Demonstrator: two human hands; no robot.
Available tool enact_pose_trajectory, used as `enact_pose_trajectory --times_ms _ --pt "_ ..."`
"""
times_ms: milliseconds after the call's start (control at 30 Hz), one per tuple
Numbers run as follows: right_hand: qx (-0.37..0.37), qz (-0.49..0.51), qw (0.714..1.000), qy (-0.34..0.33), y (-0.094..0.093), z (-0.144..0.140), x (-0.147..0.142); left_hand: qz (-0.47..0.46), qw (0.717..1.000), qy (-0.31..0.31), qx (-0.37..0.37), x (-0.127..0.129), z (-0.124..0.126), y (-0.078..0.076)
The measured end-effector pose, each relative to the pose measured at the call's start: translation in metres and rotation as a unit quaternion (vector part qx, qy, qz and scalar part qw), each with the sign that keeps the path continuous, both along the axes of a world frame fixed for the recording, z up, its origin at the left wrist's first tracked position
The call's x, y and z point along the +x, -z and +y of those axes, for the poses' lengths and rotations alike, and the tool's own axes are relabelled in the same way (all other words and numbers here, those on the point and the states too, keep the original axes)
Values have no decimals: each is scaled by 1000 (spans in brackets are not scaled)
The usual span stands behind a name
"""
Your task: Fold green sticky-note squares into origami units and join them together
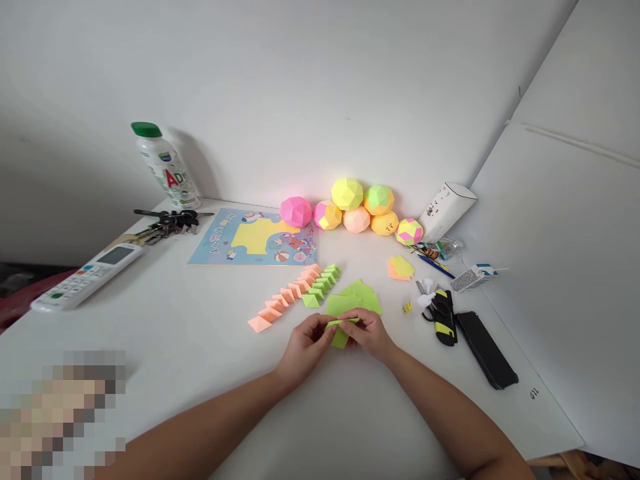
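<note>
Both hands meet at the middle of the white table. Between the fingers of my left hand (pixel 306 343) and my right hand (pixel 371 335) is a sheet of green paper (pixel 340 339), pinched along a folded upper edge. Just beyond the fingers lie several loose green sheets (pixel 364 295), overlapping one another. To the left runs a row of folded green paper pieces (pixel 320 287), and beside it a longer row of folded peach paper pieces (pixel 285 297).
Faceted paper balls (pixel 347 195) are grouped against the wall. A blue paper pack (pixel 225 240), bottle (pixel 167 167), keys (pixel 175 223) and remote (pixel 87 277) are on the left. Scissors (pixel 430 310), a yellow-black cutter (pixel 445 323) and a black case (pixel 487 350) lie right.
</note>
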State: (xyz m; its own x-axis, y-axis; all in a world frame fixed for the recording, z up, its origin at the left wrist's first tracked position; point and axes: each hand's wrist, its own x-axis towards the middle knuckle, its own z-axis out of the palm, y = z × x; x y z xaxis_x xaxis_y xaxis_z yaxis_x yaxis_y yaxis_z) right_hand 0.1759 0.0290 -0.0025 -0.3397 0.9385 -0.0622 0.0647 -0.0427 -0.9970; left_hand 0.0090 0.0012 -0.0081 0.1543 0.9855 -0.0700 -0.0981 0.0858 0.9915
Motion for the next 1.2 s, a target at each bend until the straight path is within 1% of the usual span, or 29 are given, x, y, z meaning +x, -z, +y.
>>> enact_pose_trajectory --times_ms 100,300,500,767,933,1067,1200 --pt "-8 10 1000 5 2 1 0 -18 1000 -15 -12 1 0 -1" --pt "-15 16 1000 10 9 1 2 -16 1000 -12 -1 1 -1 -3" --pt "-13 10 1000 7 8 2 2 -14 1000 -6 2 0 0 0" --pt "-22 12 1000 4 7 1 1 -20 1000 -1 -6 1 -1 -5" --pt "-25 11 1000 9 5 1 0 -17 1000 3 -3 0 0 -2" --pt "-25 13 1000 9 7 1 0 -22 1000 7 2 0 0 1" --pt "-19 13 1000 5 9 1 1 -24 1000 8 1 -1 -1 -1"
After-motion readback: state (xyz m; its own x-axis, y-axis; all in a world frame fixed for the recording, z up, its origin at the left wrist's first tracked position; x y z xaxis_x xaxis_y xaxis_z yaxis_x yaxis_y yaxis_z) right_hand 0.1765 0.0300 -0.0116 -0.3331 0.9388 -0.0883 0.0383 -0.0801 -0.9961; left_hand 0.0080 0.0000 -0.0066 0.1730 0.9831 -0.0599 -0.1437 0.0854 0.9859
